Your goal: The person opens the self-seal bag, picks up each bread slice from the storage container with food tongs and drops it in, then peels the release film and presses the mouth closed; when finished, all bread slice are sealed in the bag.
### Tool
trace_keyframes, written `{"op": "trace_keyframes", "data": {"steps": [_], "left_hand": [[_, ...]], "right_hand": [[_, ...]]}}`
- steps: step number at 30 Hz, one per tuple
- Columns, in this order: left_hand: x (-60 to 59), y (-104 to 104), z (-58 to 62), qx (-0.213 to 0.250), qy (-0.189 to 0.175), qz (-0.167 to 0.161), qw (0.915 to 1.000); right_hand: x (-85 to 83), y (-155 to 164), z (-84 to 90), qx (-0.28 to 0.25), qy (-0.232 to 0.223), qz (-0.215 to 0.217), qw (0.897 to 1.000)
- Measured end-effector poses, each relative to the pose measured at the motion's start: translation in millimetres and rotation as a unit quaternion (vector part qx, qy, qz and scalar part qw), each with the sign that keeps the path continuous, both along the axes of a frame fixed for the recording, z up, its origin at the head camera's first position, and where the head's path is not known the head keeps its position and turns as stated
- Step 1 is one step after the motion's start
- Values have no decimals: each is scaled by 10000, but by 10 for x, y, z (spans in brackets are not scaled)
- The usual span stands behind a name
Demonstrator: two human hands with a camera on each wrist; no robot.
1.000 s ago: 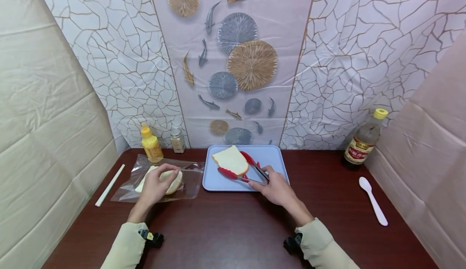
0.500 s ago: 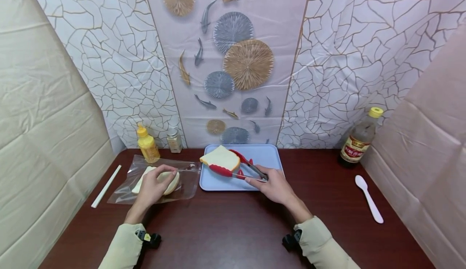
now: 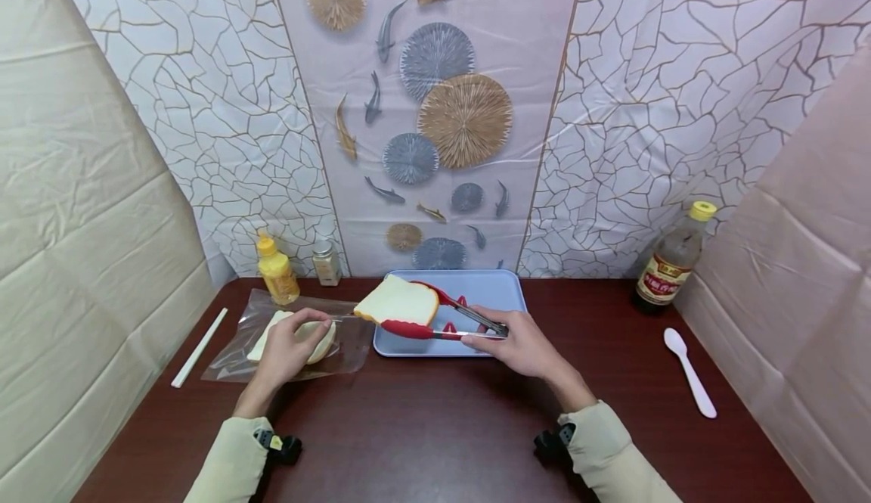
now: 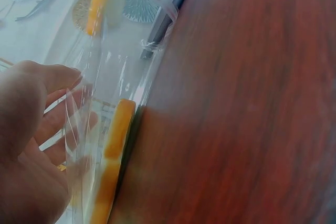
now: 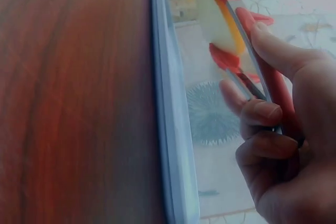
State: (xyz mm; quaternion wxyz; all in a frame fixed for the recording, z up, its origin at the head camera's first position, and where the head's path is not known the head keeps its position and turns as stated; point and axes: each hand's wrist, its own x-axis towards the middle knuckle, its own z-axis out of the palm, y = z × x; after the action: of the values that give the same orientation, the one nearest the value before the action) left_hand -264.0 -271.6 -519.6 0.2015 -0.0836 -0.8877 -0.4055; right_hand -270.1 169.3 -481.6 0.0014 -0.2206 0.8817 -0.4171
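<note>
My left hand [image 3: 287,346] pinches the upper film of a clear plastic bag [image 3: 227,359], raising it at the mouth. Inside the bag lies a slice of bread [image 3: 268,330], partly hidden by the hand; its crust [image 4: 118,137] shows through the film in the left wrist view. My right hand [image 3: 527,346] grips red-tipped metal tongs [image 3: 408,329]. Between the tong tips a second slice of white bread [image 3: 398,301] is held raised, its left corner close to the bag's mouth and to my left fingertips.
Under the raised slice is a light blue tray [image 3: 497,299]. Behind the bag stand a yellow squeeze bottle [image 3: 277,272] and a small seasoning jar [image 3: 327,263]. White chopsticks [image 3: 199,348] lie left; a dark sauce bottle [image 3: 670,261] and white spoon [image 3: 690,373] are right.
The tongs have lifted the bread slice from the tray and carried it left toward the bag's mouth. My left hand keeps its pinch on the bag.
</note>
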Motion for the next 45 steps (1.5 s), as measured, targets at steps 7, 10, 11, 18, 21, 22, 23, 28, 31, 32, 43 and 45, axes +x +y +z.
{"op": "trace_keyframes", "data": {"steps": [7, 10, 11, 18, 21, 22, 23, 28, 31, 32, 43, 45], "left_hand": [[-25, 0, 11, 115, 91, -18, 9999], [-30, 0, 21, 208, 120, 2, 9997], [-26, -3, 24, 240, 114, 9, 9996], [2, -12, 43, 379, 81, -37, 9992], [10, -11, 47, 407, 81, -61, 9991], [13, -11, 49, 415, 71, -65, 9991], [13, -12, 46, 422, 61, -74, 9991], [10, -19, 37, 417, 17, -69, 9991], [3, -21, 34, 399, 40, -61, 9992], [0, -23, 31, 400, 51, -57, 9992], [-4, -43, 17, 459, 44, -90, 9989], [-2, -50, 20, 465, 41, -111, 9988]], "right_hand": [[5, 69, 44, 138, -2, 54, 9999], [-3, 46, 13, 207, 67, 262, 9994], [-5, 33, 1, 225, 51, 366, 9991], [9, -59, -47, 255, -147, 822, 9962], [21, -90, -47, 335, -141, 841, 9958], [24, -99, -47, 355, -124, 849, 9957], [27, -105, -48, 359, -87, 863, 9956], [52, -120, -27, 378, 222, 830, 9956], [83, -138, 11, 568, 577, 793, 9936], [92, -147, 24, 659, 689, 790, 9923], [173, -260, -1, 1174, 1037, 788, 9845], [176, -283, -27, 1158, 1074, 818, 9841]]}}
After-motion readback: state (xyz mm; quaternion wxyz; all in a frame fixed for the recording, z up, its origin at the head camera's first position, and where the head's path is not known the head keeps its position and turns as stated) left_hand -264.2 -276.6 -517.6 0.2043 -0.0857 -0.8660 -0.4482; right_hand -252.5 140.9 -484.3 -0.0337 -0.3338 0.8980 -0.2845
